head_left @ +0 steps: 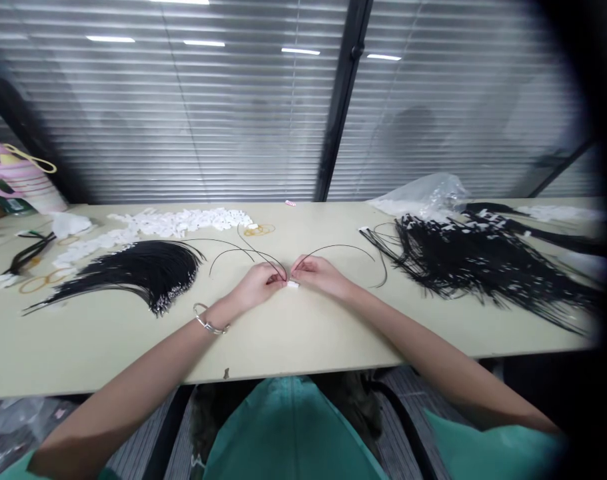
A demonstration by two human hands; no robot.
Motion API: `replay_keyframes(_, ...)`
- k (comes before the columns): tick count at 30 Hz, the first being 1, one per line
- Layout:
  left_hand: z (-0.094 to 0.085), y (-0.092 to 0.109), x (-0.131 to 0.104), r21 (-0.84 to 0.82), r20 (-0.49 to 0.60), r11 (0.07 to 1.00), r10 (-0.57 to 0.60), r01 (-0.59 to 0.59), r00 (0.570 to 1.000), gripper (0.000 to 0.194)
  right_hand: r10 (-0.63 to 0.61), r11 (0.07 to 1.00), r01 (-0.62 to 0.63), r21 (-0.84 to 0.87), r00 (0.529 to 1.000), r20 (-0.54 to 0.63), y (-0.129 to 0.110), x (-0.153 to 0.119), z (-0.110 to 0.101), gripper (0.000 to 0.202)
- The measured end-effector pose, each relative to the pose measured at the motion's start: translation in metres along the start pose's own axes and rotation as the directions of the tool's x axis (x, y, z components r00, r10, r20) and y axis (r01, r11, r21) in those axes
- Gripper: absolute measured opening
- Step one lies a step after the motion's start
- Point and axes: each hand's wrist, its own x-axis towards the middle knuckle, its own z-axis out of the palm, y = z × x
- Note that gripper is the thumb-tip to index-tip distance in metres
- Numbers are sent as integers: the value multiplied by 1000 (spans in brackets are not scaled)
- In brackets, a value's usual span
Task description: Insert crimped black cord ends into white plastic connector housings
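Note:
Over the middle of the table, my left hand and my right hand almost meet at the fingertips. A small white connector sits between them, low at the fingertips. The left fingers are closed on thin black wires, which arc out behind that hand. Pinched in my right hand is another thin black wire, curving off to the right. Whether the wire ends sit inside the connector is too small to tell.
To the left lie a fanned bundle of black wires and a heap of white connectors. Rubber bands lie behind my hands. A large pile of wires with white connectors and a clear plastic bag are on the right. A pink-striped mug stands far left.

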Motion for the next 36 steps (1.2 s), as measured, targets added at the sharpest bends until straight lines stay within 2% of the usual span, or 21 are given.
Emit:
replay_keyframes(3, 0, -1, 0, 15, -11, 1000, 9, -9, 1000, 10, -11, 999, 11, -40, 1000, 15, 1, -1, 1, 25)
replay_keyframes(10, 4, -6, 0, -75, -24, 995, -63, 61, 998, 10, -82, 986, 86, -145, 996, 33, 5, -2, 2, 22)
replay_keyframes(18, 4, -6, 0, -44, -56, 999, -31, 29, 998, 10, -161, 949, 165, -269, 986, 37, 3, -2, 4, 17)
replay_keyframes(24, 6, -5, 1, -122, -61, 991, -63, 55, 996, 7, -230, 914, 224, -337, 973, 21, -1, -3, 7, 17)
replay_keyframes(36, 5, -4, 2, -10, -28, 998, -69, 69, 997, 11, -239, 883, 234, -408, 970, 39, -1, -4, 8, 17)
